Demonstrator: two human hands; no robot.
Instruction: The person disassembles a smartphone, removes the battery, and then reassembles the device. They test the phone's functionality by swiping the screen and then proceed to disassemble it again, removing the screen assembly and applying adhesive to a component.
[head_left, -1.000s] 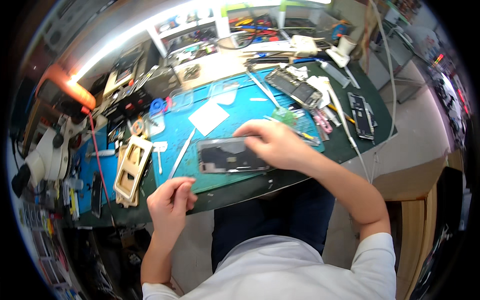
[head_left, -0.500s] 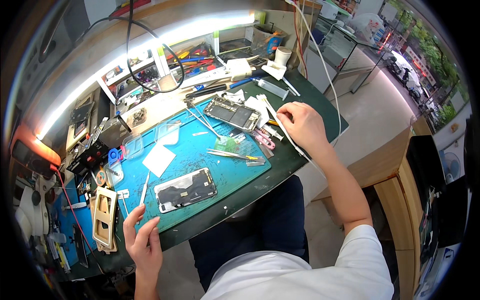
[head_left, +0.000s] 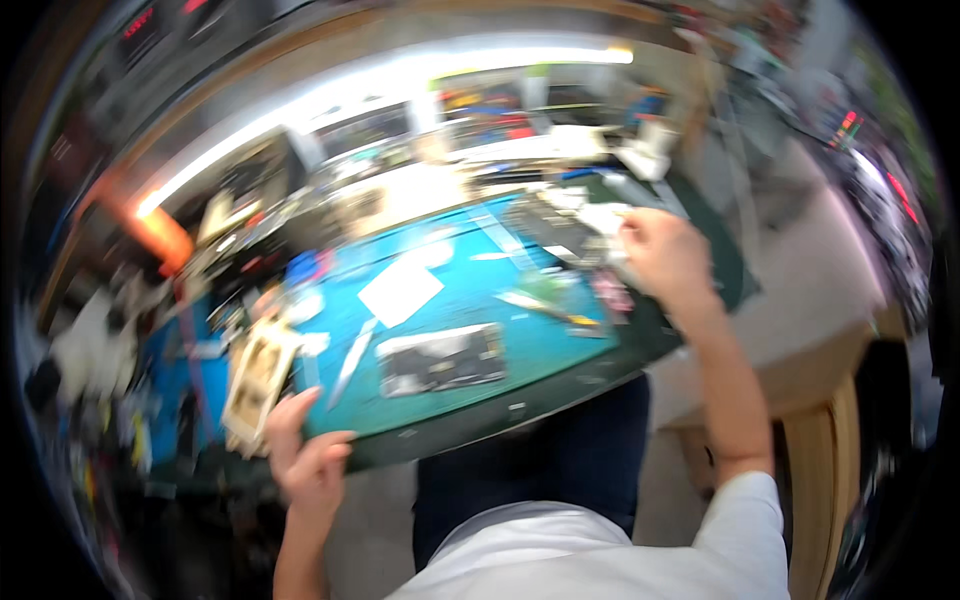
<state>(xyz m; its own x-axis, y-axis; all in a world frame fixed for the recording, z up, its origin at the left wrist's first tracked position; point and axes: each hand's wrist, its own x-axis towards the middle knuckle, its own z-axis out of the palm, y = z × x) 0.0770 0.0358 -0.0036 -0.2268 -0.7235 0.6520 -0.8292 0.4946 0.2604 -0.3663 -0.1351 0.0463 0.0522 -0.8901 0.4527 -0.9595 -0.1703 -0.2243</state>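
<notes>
At the near left edge of the blue mat (head_left: 560,350), my left hand (head_left: 308,465) is raised with its fingers apart, holding nothing. A slim white-handled tool (head_left: 352,362) lies close to it. Beyond the mat's right side, my right hand (head_left: 668,258) is closed in a pinch above white pieces (head_left: 602,218) beside an opened phone (head_left: 552,226). Blur hides what the fingertips hold, if anything. A phone screen assembly (head_left: 442,362) lies dark and silver on the mat's near part. Behind it sits a white paper square (head_left: 402,290). Yellow-tipped tweezers (head_left: 550,308) rest near the right hand.
Tan frame-shaped moulds (head_left: 262,378) stand left of the mat. An orange multimeter (head_left: 152,235) is farther back. A pink tool (head_left: 612,290) lies by the mat's right edge, and a white cup (head_left: 656,140) stands at the back right. A bright strip light (head_left: 400,85) spans the rear.
The whole view has turned and blurred, shifting the bench rightward in the picture. My right hand has come closer to the white pieces beside the opened phone. My left hand stays spread.
</notes>
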